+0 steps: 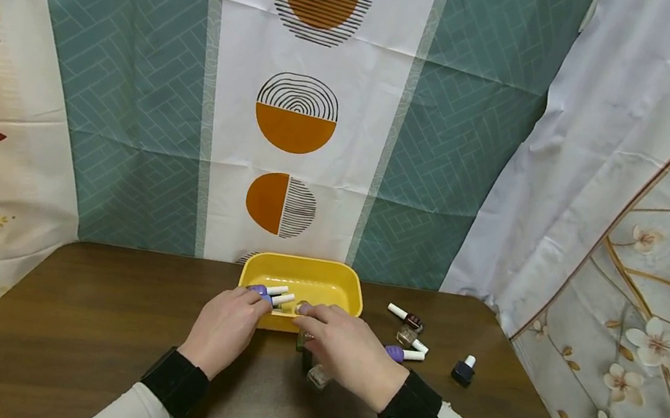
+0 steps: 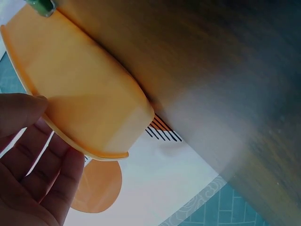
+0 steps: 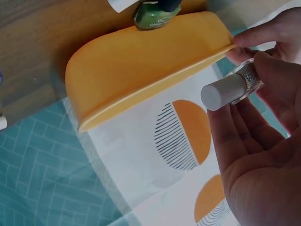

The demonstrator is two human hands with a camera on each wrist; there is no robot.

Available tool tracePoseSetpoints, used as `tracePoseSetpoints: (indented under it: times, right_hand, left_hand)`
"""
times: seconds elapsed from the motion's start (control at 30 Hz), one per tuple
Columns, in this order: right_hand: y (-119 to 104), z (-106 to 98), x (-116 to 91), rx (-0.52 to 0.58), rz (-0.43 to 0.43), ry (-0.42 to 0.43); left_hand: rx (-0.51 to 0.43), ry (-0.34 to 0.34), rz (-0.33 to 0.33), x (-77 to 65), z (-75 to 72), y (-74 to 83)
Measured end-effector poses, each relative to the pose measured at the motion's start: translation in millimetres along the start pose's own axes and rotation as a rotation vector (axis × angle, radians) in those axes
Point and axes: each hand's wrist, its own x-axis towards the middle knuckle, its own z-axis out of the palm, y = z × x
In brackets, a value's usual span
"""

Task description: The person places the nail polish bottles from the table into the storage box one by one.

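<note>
My left hand [image 1: 227, 328] holds the near left rim of a yellow plastic tray [image 1: 354, 293], the thumb on its outer wall in the left wrist view. Over the tray's near edge, my right hand [image 1: 351, 352] pinches a glittery nail polish bottle [image 3: 249, 77] with a pale cap between thumb and fingers. Inside the tray, close to my left fingers, lie purple nail polish bottles [image 1: 259, 289] with white caps. A green nail polish bottle [image 3: 155, 18] stands against the tray's near side, partly covered by my right hand in the head view.
Below my right hand sits a clear glittery bottle [image 1: 318, 376]. To the right on the wooden table [image 1: 110, 319] are a dark brown bottle [image 1: 414, 321], a glittery one [image 1: 406, 335], a purple one [image 1: 395, 353] and a navy one [image 1: 463, 373]. A patterned curtain [image 1: 332, 223] hangs behind.
</note>
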Motion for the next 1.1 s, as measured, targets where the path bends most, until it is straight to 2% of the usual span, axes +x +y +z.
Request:
tracePoseSetpoints:
  times: [0.3,0.43,0.73,0.93,1.1]
  right_hand:
    - [12,-7,16,-0.013,0.072,0.015]
    - [19,-8,20,-0.007,0.106,0.014]
    - [34,3,21,-0.014,0.165,-0.009]
    - [44,7,33,-0.047,0.196,-0.024]
    - [50,13,45,-0.023,0.218,-0.08]
  left_hand:
    - [0.007,0.03,0.011,4.5,-3.5,-1.5]
    - [0.011,0.023,0.006,5.2,-2.8,-0.7]
    - [0.024,-0.007,0.0,0.0,2.2,3.9]
    - [0.037,0.0,-0.007,0.3,2.2,4.3]
    - [0.034,-0.017,-0.026,-2.0,1.8,6.7]
